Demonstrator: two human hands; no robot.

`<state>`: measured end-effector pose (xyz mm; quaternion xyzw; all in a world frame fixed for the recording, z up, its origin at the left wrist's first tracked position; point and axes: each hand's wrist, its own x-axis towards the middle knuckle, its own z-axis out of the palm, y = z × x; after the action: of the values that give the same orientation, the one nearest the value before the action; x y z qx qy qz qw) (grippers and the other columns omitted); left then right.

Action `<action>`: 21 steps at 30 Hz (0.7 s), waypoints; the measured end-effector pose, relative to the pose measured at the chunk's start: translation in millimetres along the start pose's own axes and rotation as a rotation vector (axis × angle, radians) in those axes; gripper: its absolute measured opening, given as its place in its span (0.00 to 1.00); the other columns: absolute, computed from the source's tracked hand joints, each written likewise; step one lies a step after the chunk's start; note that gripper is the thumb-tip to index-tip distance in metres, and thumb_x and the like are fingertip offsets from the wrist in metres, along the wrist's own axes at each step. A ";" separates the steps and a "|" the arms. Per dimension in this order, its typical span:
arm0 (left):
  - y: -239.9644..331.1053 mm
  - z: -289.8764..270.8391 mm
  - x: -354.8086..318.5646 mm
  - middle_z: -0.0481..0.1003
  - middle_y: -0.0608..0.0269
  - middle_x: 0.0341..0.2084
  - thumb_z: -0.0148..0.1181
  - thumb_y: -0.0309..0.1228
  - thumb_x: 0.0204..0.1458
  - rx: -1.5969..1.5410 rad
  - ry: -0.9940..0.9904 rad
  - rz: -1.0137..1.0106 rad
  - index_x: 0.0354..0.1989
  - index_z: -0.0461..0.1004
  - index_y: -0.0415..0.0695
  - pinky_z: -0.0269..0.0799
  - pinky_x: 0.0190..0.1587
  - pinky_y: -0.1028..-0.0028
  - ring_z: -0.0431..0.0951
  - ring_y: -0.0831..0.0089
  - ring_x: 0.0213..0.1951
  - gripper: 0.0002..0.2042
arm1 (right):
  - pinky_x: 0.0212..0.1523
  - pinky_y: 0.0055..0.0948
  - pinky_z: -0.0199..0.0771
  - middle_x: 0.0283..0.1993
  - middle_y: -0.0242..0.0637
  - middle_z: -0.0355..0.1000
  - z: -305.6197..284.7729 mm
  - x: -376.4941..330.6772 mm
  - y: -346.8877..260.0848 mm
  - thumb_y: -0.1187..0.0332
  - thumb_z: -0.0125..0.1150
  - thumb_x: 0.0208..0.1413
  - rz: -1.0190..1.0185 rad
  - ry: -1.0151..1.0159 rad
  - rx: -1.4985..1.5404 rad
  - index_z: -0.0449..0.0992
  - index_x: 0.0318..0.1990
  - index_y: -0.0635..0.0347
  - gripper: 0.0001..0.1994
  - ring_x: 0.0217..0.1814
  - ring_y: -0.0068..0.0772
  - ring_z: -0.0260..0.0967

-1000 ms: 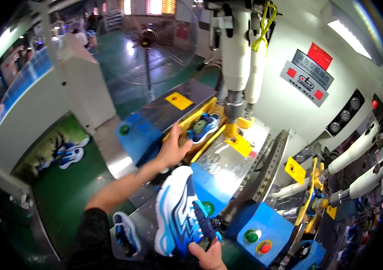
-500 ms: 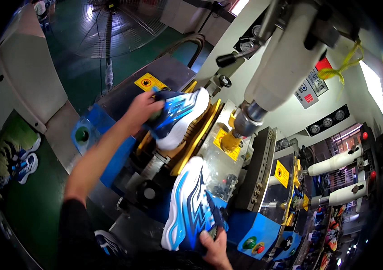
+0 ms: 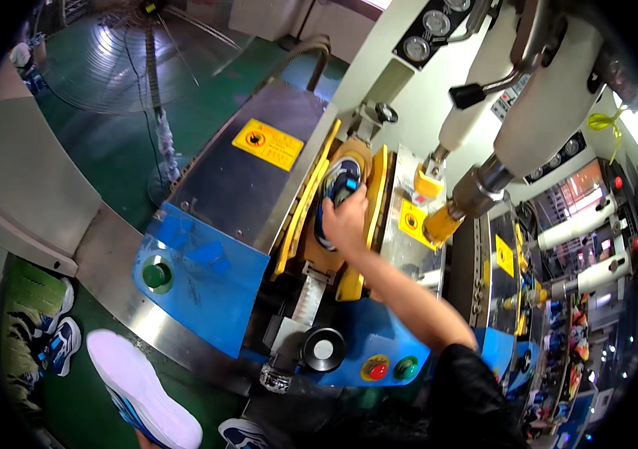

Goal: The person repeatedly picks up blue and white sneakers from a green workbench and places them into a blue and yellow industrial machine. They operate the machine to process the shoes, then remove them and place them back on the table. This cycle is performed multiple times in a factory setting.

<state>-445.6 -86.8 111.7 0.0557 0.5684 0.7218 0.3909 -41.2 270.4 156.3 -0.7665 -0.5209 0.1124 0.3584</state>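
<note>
My right hand [image 3: 344, 218] reaches in from the lower right and presses on a blue and black sports shoe [image 3: 336, 187]. The shoe lies in the yellow mould [image 3: 356, 277] of a press machine. A second shoe [image 3: 143, 393], its white sole turned up and blue upper below, hangs at the lower left. Only a sliver of my left hand [image 3: 141, 438] shows under it, holding that shoe. The press's grey cylinder with a yellow foot [image 3: 442, 221] stands just right of the mould.
The machine's blue front panel carries a green button [image 3: 156, 275], a black knob [image 3: 323, 349], a red button [image 3: 377, 369] and another green one [image 3: 406, 367]. A standing fan [image 3: 147, 52] is on the green floor behind. Blue shoes [image 3: 57, 340] lie at the left.
The view swung left. The hand that held a shoe at the bottom now presses a shoe into the mould. The other shoe has come away from the mould to the lower left.
</note>
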 end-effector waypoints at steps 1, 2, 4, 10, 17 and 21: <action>-8.9 -13.2 -9.8 0.71 0.52 0.52 0.52 0.40 0.59 0.052 0.017 0.012 0.61 0.64 0.38 0.72 0.52 0.63 0.74 0.61 0.50 0.25 | 0.61 0.50 0.60 0.59 0.74 0.52 -5.6 7.4 7.3 0.66 0.59 0.53 0.013 -0.033 -0.058 0.41 0.65 0.83 0.41 0.58 0.71 0.57; -19.1 -23.8 -20.2 0.71 0.53 0.51 0.53 0.39 0.59 0.096 0.023 0.023 0.60 0.65 0.38 0.72 0.51 0.64 0.74 0.62 0.49 0.24 | 0.59 0.50 0.61 0.56 0.72 0.54 -13.0 18.1 14.0 0.65 0.59 0.51 0.065 -0.121 -0.040 0.43 0.64 0.82 0.40 0.56 0.71 0.59; -38.9 -40.1 -38.5 0.73 0.55 0.49 0.55 0.37 0.59 0.133 -0.025 0.060 0.59 0.66 0.37 0.73 0.49 0.65 0.75 0.64 0.47 0.23 | 0.57 0.50 0.63 0.54 0.70 0.55 -15.3 13.0 3.8 0.65 0.58 0.51 0.078 -0.072 -0.067 0.44 0.63 0.81 0.39 0.54 0.70 0.60; -59.2 -21.7 -9.8 0.68 0.49 0.58 0.44 0.43 0.60 -0.088 -0.485 -0.017 0.62 0.63 0.38 0.66 0.60 0.57 0.70 0.56 0.57 0.27 | 0.55 0.47 0.67 0.53 0.68 0.61 -40.7 28.1 32.0 0.55 0.60 0.51 0.025 -0.164 -0.282 0.53 0.57 0.80 0.38 0.54 0.61 0.65; 31.5 37.6 -126.1 0.65 0.50 0.60 0.48 0.45 0.58 -0.253 -0.544 -0.036 0.65 0.58 0.40 0.63 0.62 0.54 0.67 0.52 0.60 0.30 | 0.63 0.43 0.63 0.63 0.59 0.60 -173.6 -126.2 -34.4 0.61 0.64 0.51 -0.913 -0.374 -0.198 0.59 0.61 0.72 0.34 0.63 0.59 0.61; -8.9 3.8 -175.3 0.69 0.56 0.55 0.57 0.34 0.55 -0.300 -0.384 -0.193 0.60 0.62 0.43 0.64 0.62 0.58 0.70 0.59 0.57 0.25 | 0.68 0.61 0.46 0.69 0.68 0.48 -285.3 -271.1 75.3 0.62 0.69 0.47 -0.616 -0.322 -0.429 0.58 0.62 0.75 0.39 0.73 0.66 0.45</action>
<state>-318.5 -193.4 169.1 0.0787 0.3729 0.7337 0.5625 51.4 -106.3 256.4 -0.6045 -0.7872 0.0071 0.1214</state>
